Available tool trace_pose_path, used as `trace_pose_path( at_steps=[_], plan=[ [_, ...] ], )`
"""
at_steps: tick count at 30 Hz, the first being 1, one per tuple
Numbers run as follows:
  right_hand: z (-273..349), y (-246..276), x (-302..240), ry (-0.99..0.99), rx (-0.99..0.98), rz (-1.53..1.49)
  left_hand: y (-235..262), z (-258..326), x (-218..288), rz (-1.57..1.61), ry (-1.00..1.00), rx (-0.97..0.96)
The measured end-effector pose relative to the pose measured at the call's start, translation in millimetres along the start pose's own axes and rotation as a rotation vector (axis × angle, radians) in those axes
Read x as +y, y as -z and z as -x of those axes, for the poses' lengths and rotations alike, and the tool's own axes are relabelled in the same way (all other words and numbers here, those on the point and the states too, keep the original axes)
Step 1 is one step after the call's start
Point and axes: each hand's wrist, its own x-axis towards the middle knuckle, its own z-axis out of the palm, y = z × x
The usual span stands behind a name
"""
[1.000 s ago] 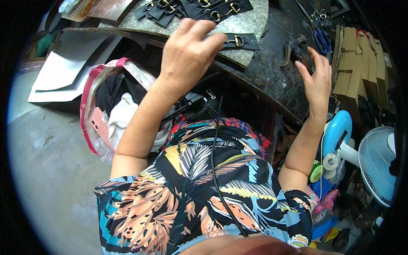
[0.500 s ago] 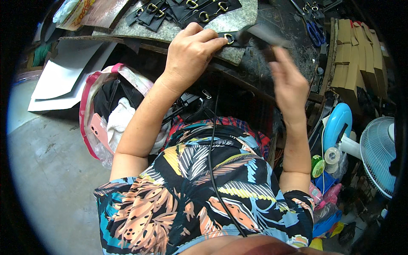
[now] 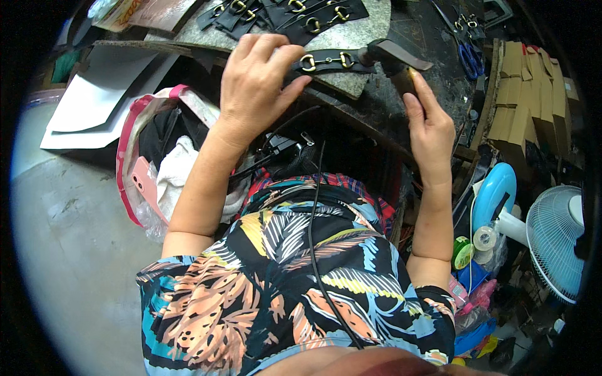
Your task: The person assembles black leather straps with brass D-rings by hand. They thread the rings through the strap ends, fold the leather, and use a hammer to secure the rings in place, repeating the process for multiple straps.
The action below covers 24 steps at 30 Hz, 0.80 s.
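Note:
My right hand is closed around the dark handle of a hammer. Its dark head touches or overlaps the right end of a black strap, which carries brass-coloured ring-and-bar hardware. At the strap's left end is my left hand, fingers curled and thumb below, with the strap end between index finger and thumb. The strap lies near the front edge of a speckled stone slab. Behind it, several black pieces with similar brass-coloured rings are spread on the slab.
Blue-handled scissors lie on the dark bench at the right, beside brown cardboard boxes. A blue-and-white fan stands lower right. On the left are white sheets and an open pink-edged bag holding a pink phone and white cloth.
My left hand has shifted left along the strap, uncovering more of its hardware. The hammer, blurred by motion before, now shows sharply near the strap's right end.

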Motion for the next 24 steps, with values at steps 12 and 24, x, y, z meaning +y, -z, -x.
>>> trace_pose_path(
  at_steps=[12,24],
  plan=[
    [-18,-7,-41,0.356,-0.016,-0.125,-10,18,-11,0.043,0.146,0.161],
    [-15,-12,-44,0.342,0.035,-0.174,-18,21,-12,0.141,0.222,0.294]
  ],
)
